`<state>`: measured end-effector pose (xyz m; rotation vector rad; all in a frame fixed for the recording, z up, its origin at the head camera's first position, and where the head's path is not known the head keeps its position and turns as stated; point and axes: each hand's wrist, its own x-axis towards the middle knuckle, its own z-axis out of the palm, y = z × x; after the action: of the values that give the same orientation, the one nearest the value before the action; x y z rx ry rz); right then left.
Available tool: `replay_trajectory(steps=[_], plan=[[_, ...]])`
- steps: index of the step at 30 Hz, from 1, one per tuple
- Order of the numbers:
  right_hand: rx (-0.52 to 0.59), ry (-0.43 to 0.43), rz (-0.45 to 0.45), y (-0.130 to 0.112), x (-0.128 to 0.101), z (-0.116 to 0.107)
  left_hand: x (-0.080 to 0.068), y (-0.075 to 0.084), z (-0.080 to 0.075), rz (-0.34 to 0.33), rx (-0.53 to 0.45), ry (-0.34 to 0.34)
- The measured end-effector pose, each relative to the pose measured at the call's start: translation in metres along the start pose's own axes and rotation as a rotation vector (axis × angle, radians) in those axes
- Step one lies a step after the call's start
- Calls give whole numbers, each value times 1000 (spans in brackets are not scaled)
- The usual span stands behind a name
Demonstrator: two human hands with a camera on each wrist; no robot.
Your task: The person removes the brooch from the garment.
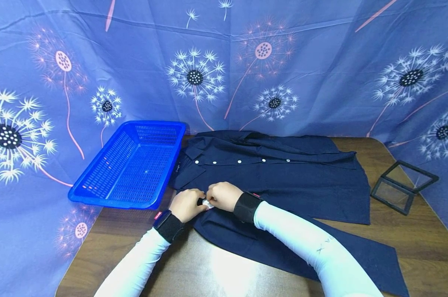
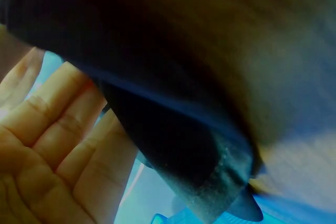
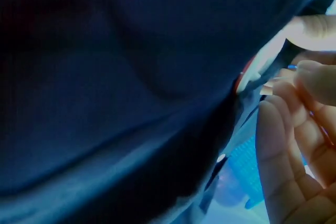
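Basket (image 1: pixel 131 167) left of shirt (image 1: pixel 283 173); frames (image 1: pixel 404 185) right of it.

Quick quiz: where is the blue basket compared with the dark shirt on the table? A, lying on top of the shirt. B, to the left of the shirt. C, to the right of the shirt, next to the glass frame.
B: the blue basket sits left of the dark shirt, beside its collar end.

— What lies on the table?
— A dark navy shirt (image 1: pixel 283 177), spread flat, collar toward the basket side, white buttons in a row.
— And its near edge?
— It bears a small white tag (image 1: pixel 207 203).
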<state>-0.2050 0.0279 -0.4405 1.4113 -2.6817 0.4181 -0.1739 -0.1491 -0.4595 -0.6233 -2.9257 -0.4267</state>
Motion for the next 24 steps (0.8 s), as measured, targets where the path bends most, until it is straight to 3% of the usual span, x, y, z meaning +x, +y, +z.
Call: replay_trajectory(steps=[6, 15, 24], plan=[[-32, 14, -27, -3, -4, -1, 0, 0, -1, -2, -12, -2], [-128, -47, -29, -1, -7, 6, 0, 0, -1, 2, -10, -6], [-487, 4, -104, -13, -9, 14, 0, 0, -1, 8, 3, 5]])
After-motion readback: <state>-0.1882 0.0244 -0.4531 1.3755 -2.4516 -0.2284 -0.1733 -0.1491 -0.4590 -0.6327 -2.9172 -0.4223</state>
